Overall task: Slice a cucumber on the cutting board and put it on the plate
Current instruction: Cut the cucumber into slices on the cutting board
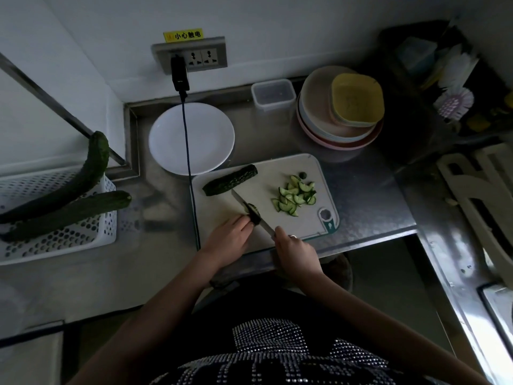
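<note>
On a steel tabletop (361,195), the left hand (231,234) pins a short cucumber stub (254,215) to the cutting board (277,173) with curled fingers (244,222), while the right hand (295,252) grips the handle of a knife (249,208) whose blade rests across the stub. Cut slices (295,197) lie heaped on the board's right side and a cucumber half (229,180) lies at its far left edge, just beside the white plate (191,138), which holds nothing yet. Farther out, a perforated white basket (59,232) carries two whole cucumbers (69,201), a stack of bowls (340,109) is topped by a yellow dish, and a clear lidded box (273,94) stands by the wall.
</note>
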{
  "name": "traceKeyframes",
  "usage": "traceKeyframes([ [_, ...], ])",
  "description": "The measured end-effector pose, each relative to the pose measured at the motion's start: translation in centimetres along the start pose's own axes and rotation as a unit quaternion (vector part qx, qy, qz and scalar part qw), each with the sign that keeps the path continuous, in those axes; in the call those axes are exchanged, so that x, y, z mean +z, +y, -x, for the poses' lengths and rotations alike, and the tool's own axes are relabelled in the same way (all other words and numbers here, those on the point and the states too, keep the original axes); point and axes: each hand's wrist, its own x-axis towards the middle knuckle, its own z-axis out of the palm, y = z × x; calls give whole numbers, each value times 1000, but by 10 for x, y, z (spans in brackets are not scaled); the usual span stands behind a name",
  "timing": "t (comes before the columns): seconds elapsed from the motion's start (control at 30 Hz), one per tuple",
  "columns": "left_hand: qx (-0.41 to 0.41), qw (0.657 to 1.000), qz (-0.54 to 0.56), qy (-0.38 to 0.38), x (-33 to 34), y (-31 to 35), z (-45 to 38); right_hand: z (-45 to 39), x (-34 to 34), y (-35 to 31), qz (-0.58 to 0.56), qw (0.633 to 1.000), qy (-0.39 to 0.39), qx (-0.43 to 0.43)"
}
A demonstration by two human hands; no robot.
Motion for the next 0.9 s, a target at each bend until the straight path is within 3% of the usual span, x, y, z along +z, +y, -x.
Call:
traceKeyframes([
  [0.47, -11, 1000, -9, 17, 2, 1, 2, -5, 4, -5, 63, 996, -55, 29],
  [0.73, 2, 1000, -14, 11, -8, 7, 4, 3, -2, -2, -34, 999, 9, 35],
  [0.9, -6, 999, -24, 41, -9, 8, 4, 4, -1, -4, -25, 1000, 2, 8],
])
